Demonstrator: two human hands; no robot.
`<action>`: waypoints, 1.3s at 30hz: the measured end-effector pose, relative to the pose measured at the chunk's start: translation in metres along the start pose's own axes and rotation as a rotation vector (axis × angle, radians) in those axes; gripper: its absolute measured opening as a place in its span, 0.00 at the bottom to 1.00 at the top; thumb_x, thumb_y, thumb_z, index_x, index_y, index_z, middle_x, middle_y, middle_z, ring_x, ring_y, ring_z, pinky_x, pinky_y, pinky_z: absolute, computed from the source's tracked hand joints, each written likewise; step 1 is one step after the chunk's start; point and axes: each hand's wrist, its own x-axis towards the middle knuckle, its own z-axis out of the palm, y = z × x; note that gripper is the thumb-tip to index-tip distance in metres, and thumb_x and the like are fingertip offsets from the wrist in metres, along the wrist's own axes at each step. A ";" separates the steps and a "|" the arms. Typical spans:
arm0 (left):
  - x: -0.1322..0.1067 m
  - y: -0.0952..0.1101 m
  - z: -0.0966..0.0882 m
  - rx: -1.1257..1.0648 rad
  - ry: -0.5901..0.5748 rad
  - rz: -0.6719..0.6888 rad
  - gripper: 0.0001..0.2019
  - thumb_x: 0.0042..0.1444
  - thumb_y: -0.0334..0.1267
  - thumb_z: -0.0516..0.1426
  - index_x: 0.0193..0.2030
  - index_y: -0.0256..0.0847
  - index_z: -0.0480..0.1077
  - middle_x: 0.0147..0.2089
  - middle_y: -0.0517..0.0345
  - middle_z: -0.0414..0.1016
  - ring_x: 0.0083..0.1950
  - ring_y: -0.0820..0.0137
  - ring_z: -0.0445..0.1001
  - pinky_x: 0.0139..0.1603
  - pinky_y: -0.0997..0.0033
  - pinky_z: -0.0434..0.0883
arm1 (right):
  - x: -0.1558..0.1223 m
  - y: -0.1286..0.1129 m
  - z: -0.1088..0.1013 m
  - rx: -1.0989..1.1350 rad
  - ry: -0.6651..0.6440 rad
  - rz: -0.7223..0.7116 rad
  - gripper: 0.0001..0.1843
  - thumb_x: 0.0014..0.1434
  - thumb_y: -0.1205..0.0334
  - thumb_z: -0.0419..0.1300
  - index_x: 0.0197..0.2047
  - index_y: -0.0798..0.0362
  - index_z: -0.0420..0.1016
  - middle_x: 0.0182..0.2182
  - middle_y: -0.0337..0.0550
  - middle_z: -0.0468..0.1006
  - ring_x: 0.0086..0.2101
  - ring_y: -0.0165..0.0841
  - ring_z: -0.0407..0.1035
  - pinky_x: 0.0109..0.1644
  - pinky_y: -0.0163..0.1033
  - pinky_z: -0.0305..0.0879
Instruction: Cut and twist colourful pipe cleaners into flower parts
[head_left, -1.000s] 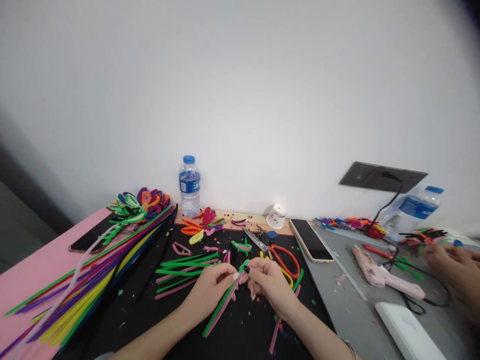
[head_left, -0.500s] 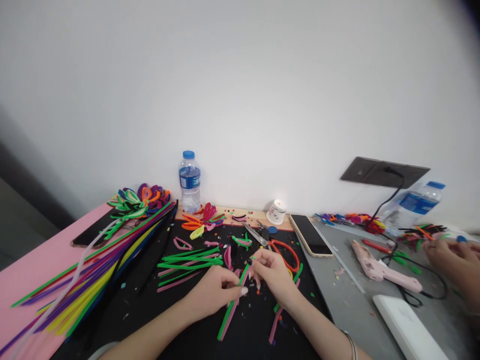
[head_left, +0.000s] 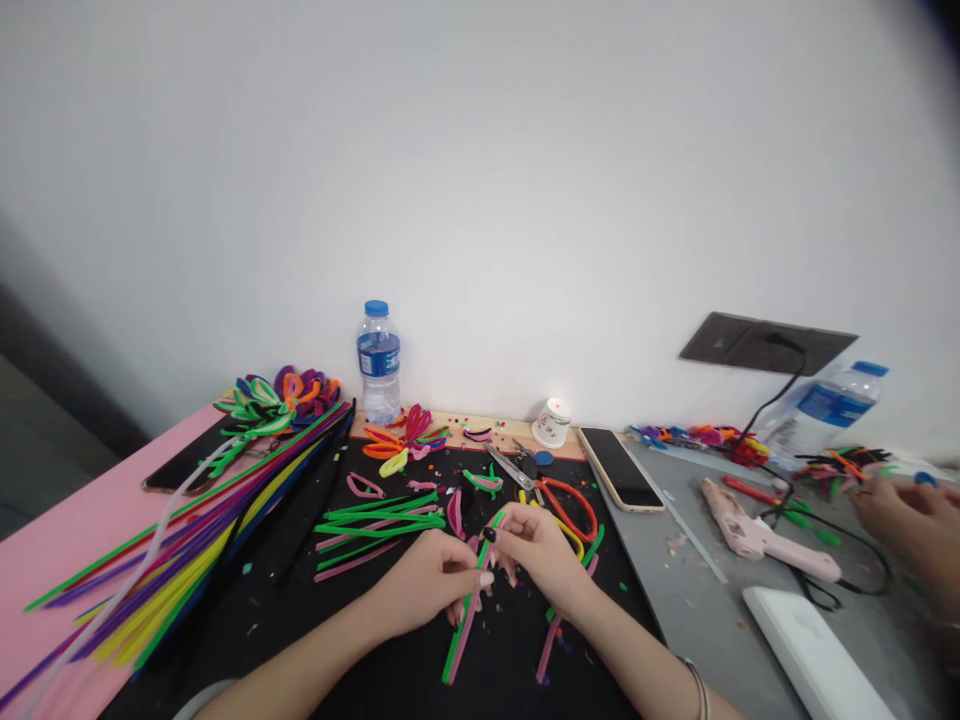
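Note:
Green and pink pipe cleaners [head_left: 465, 630], lying side by side, run slantwise through both hands. My left hand [head_left: 427, 580] pinches them around the middle. My right hand [head_left: 538, 555] is closed on their upper end, close to the left fingertips. To the left lies a loose pile of green and pink pipe cleaners [head_left: 382, 530]. More green and pink pieces [head_left: 551, 645] lie under my right wrist. Just beyond the hands are orange-handled scissors [head_left: 574, 508], a pink loop [head_left: 455, 514] and a small green and pink bent piece [head_left: 484, 482].
Long coloured pipe cleaners [head_left: 217, 550] spread across the left side. A water bottle [head_left: 379, 365], a paper cup [head_left: 551, 423] and a phone [head_left: 621, 470] stand or lie near the wall. At right are a pink glue gun [head_left: 765, 540], a white box [head_left: 814, 650] and another person's hand [head_left: 911, 525].
My right hand has shifted slightly left and down along the pipe cleaners, nearer the left fingers. The strips' lower end has swung slightly right. My left hand stays nearly in place.

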 end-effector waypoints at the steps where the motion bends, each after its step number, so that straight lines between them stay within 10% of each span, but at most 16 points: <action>1: 0.000 0.001 0.000 0.001 0.004 0.004 0.15 0.50 0.42 0.54 0.20 0.33 0.68 0.15 0.62 0.65 0.17 0.76 0.64 0.20 0.79 0.62 | 0.000 0.001 0.000 -0.009 0.003 -0.003 0.07 0.48 0.65 0.58 0.22 0.55 0.65 0.15 0.33 0.69 0.12 0.22 0.57 0.14 0.27 0.54; 18: 0.005 0.008 -0.009 -0.205 0.315 0.100 0.12 0.50 0.45 0.55 0.26 0.38 0.62 0.17 0.66 0.66 0.15 0.78 0.63 0.17 0.79 0.61 | 0.006 -0.004 -0.027 -0.345 0.280 -0.086 0.15 0.58 0.53 0.48 0.24 0.52 0.59 0.14 0.29 0.54 0.14 0.24 0.49 0.16 0.29 0.46; 23: 0.004 0.010 -0.010 -0.384 0.356 0.014 0.16 0.49 0.48 0.56 0.24 0.39 0.58 0.17 0.65 0.67 0.19 0.74 0.70 0.20 0.79 0.65 | 0.005 -0.011 -0.034 -0.658 0.443 -0.276 0.15 0.54 0.63 0.53 0.46 0.52 0.64 0.22 0.34 0.63 0.22 0.29 0.59 0.27 0.32 0.56; 27: 0.004 0.009 -0.011 -0.506 0.348 0.004 0.15 0.50 0.47 0.57 0.27 0.37 0.61 0.22 0.61 0.72 0.24 0.75 0.73 0.21 0.83 0.62 | -0.004 -0.012 -0.019 -0.835 0.220 -0.368 0.17 0.52 0.67 0.55 0.47 0.50 0.65 0.27 0.36 0.67 0.21 0.27 0.58 0.27 0.32 0.58; 31: 0.003 0.005 -0.012 -0.577 0.311 -0.008 0.14 0.50 0.46 0.58 0.28 0.37 0.62 0.24 0.61 0.73 0.26 0.75 0.73 0.24 0.82 0.63 | -0.013 -0.005 0.005 -0.714 -0.012 -0.372 0.16 0.48 0.67 0.60 0.42 0.50 0.70 0.28 0.37 0.71 0.23 0.27 0.61 0.27 0.31 0.59; 39: 0.007 0.003 -0.010 -0.235 0.255 0.057 0.15 0.51 0.48 0.54 0.25 0.37 0.61 0.20 0.61 0.71 0.20 0.74 0.69 0.19 0.79 0.61 | -0.014 -0.005 0.014 -0.175 0.110 -0.065 0.04 0.45 0.72 0.58 0.27 0.56 0.72 0.16 0.33 0.68 0.17 0.24 0.60 0.20 0.28 0.56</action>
